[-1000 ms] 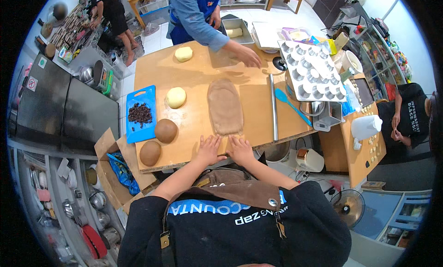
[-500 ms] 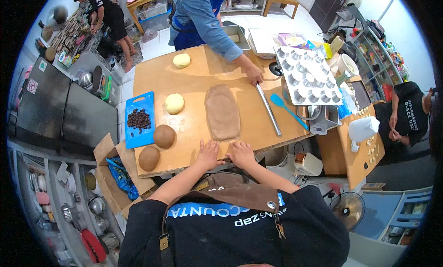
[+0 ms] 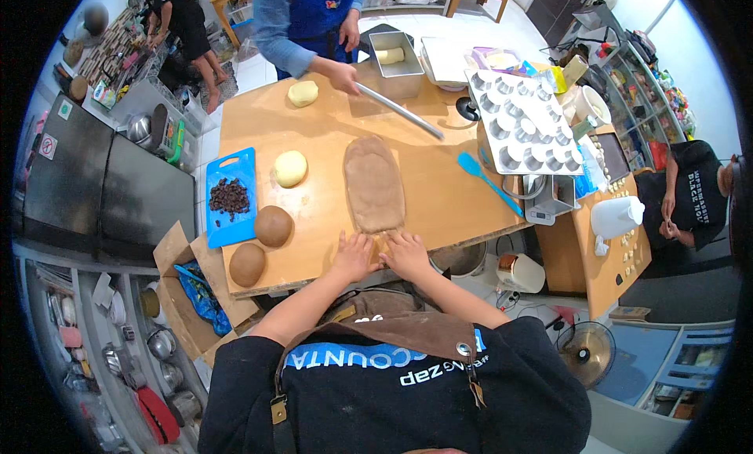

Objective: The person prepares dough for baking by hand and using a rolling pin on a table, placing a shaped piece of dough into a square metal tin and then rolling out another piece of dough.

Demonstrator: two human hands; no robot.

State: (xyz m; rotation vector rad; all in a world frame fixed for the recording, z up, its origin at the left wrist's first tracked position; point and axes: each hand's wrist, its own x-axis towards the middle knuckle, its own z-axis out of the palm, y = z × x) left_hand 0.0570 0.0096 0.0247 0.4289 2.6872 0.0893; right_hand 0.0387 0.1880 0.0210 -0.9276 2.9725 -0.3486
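A flattened oblong slab of brown dough (image 3: 374,185) lies lengthwise in front of me on the wooden table. At its near end are my left hand (image 3: 355,256) and my right hand (image 3: 405,256), side by side, fingers stretched forward. Their fingertips reach the dough's near edge; how firmly they press, I cannot tell. Two round brown dough balls (image 3: 274,226) sit to the left, and two pale yellow dough balls (image 3: 291,168) lie farther back. Beside them, a blue cutting board (image 3: 245,162) carries a heap of dark chopped pieces (image 3: 230,197).
Across the table, a co-worker's hand (image 3: 339,76) holds a metal rod (image 3: 400,111) above the tabletop. A loaf tin (image 3: 406,86) with pale dough stands behind. To the right are a blue spatula (image 3: 489,183), a tray of metal cups (image 3: 524,125) and a kitchen scale (image 3: 540,216).
The co-worker has straightened up and carried the metal rod leftward and away from the table's right side. My hands stay at the dough's near end, with only a slight shift.
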